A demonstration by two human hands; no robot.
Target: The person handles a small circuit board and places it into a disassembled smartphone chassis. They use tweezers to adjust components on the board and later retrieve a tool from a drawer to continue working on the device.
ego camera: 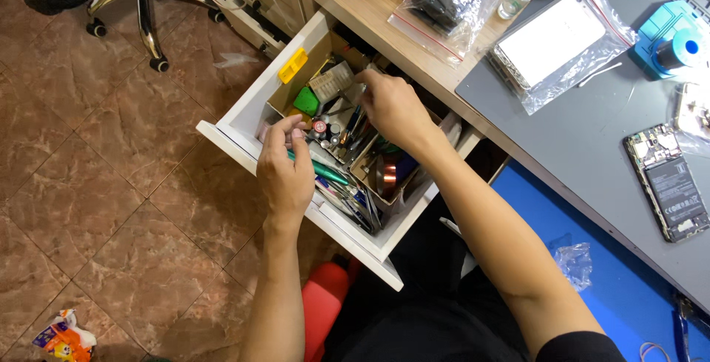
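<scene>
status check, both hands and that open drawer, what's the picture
Left hand pinching a green-handled tool at the drawer front. Right hand deep among the packed tools, grip unclear. Drawer crammed; yellow piece and green piece at the back.

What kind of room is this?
Probably a phone repair bench: an opened phone lies on the grey work mat, and both hands dig in a drawer crammed with small tools.

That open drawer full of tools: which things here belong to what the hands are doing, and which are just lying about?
In hand:
- white drawer, pulled open
- left hand, fingers on a green-handled tool
- right hand, reaching among the tools in the cardboard tray

Lying about:
- opened phone on the grey mat
- bagged white device
- blue tape holder
- office chair
- red container
</scene>
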